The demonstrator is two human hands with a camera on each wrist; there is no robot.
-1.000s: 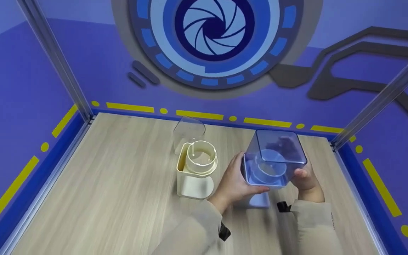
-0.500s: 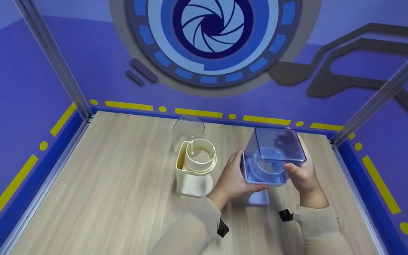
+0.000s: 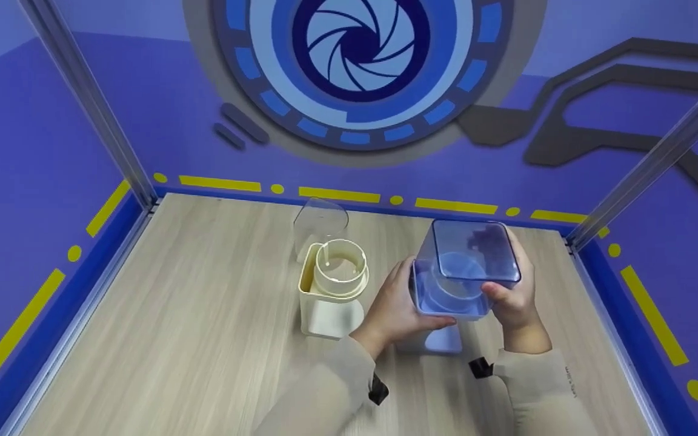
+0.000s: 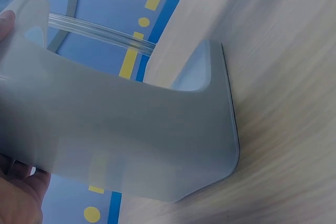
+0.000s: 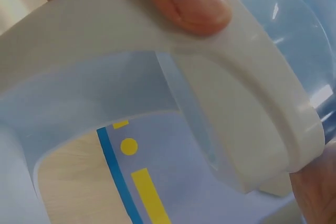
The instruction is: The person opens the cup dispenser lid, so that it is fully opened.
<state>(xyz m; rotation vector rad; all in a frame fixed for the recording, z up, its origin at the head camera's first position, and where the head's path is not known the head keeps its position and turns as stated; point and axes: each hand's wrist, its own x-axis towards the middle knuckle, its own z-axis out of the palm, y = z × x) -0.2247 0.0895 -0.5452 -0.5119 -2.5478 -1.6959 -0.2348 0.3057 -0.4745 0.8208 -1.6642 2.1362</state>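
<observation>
In the head view, my left hand (image 3: 392, 309) grips the left side of a pale blue C-shaped stand (image 3: 444, 341), its thumb along the front edge. A clear blue square cover (image 3: 476, 239) sits at the stand's top, around a round ring (image 3: 459, 275); whether it is fully seated cannot be told. My right hand (image 3: 517, 300) holds the cover from the right, thumb at the near corner. In the left wrist view, the stand's foot (image 4: 210, 145) is at the wooden table. The right wrist view shows a thumb (image 5: 202, 6) on the stand's pale upper part (image 5: 241, 103).
Left of my hands stands a similar cream stand (image 3: 332, 318) with an uncovered ring (image 3: 341, 269). Right behind it is a clear cover (image 3: 320, 221). Blue printed panels (image 3: 203, 151) wall in the wooden table (image 3: 216, 303) at the back and sides, with metal corner posts (image 3: 97, 115).
My right hand has shifted up around the cover's right side, and its thumb has come to the near corner. The left hand keeps its grip. The cream stand has not moved.
</observation>
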